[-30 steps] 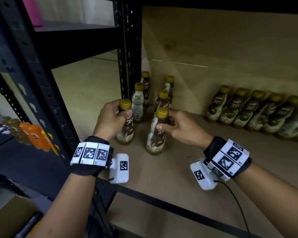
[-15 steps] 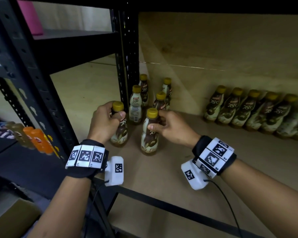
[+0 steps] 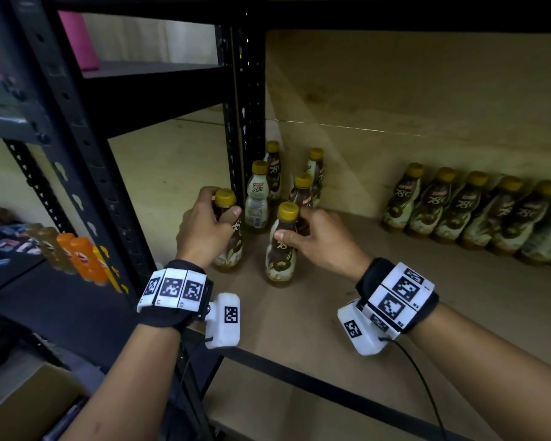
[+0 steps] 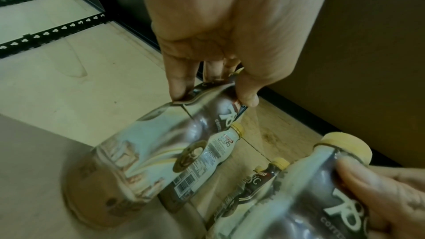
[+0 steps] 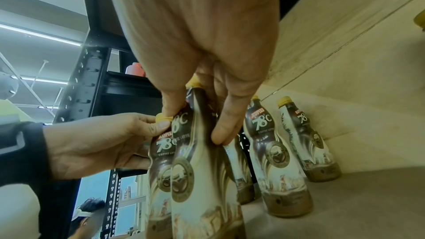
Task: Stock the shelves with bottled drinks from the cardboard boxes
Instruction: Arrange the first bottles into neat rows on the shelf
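Two brown coffee bottles with yellow caps stand upright on the wooden shelf (image 3: 315,313), near its left post. My left hand (image 3: 207,227) grips the neck of the left bottle (image 3: 229,249), which also fills the left wrist view (image 4: 147,152). My right hand (image 3: 318,240) holds the neck of the right bottle (image 3: 279,253), thumb in front, fingers behind (image 5: 227,126). In the right wrist view this bottle (image 5: 202,179) stands just in front of the left one (image 5: 161,152). Several more bottles (image 3: 258,198) stand in two short rows behind them.
A row of the same bottles (image 3: 471,211) lines the back wall at the right. The black upright post (image 3: 242,122) stands just left of the bottles. Orange drink bottles (image 3: 83,259) sit on the neighbouring rack at the left. A cardboard box (image 3: 23,405) lies bottom left.
Both hands and their bottles have shifted a little left and deeper onto the shelf, toward the standing rows. The grips have not changed.
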Demonstrator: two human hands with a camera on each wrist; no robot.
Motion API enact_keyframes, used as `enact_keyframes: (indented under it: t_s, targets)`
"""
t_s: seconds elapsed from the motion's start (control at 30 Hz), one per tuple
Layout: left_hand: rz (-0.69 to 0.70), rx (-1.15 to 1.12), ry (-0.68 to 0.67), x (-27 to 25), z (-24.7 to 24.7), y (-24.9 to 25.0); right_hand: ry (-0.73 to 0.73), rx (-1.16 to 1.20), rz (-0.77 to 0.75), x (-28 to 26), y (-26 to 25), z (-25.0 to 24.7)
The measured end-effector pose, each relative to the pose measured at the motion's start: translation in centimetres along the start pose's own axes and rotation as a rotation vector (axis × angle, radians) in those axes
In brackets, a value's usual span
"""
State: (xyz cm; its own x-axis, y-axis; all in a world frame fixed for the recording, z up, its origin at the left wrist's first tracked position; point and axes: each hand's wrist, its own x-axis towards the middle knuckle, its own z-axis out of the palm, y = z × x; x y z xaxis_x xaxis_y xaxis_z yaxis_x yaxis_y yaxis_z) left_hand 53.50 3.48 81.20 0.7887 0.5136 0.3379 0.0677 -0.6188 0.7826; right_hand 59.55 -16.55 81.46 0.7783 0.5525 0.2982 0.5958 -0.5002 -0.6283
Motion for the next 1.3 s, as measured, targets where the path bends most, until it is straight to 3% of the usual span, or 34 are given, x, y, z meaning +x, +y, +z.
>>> enact_keyframes:
  t_s: [0.23, 0.37, 0.43, 0.6, 0.7, 0.77, 0.93, 1.07, 1.3]
  targets:
    - [0.044, -0.075, 0.045, -0.4, -1.0, 2.5, -0.029, 0.045, 0.013, -0.4, -0.2, -0.4]
    - [0.237, -0.109, 0.231, -0.2, -0.8, 6.1, 0.146, 0.048, 0.059, -0.3, 0.7, -4.3]
    - [0.303, -0.244, 0.227, 0.1, 0.3, 8.6, 0.269, -0.013, 0.074, 0.4, 2.3, -7.1]
    - [0.4, -0.449, 0.037, 0.7, 7.1, 14.4, 0.49, -0.272, 0.24, 2.2, 7.8, -14.1]
    - [0.329, -0.496, -0.189, 0.6, 12.9, 15.8, 0.527, -0.386, 0.257, 2.5, 10.0, -16.3]
    - [0.247, -0.525, -0.296, 0.6, 16.6, 15.9, 0.471, -0.44, 0.295, 2.9, 10.8, -17.0]
    - [0.012, -0.337, -0.502, 1.2, 22.3, 15.6, 0.156, -0.651, 0.505, 3.0, 11.9, -17.8]
    - [0.019, -0.321, -0.557, 3.0, 24.4, 17.3, 0.157, -0.77, 0.473, 2.9, 12.2, -17.0]
    - [0.163, -0.14, -0.56, 3.8, 25.8, 17.9, 0.272, -0.686, 0.447, 2.8, 13.8, -16.6]
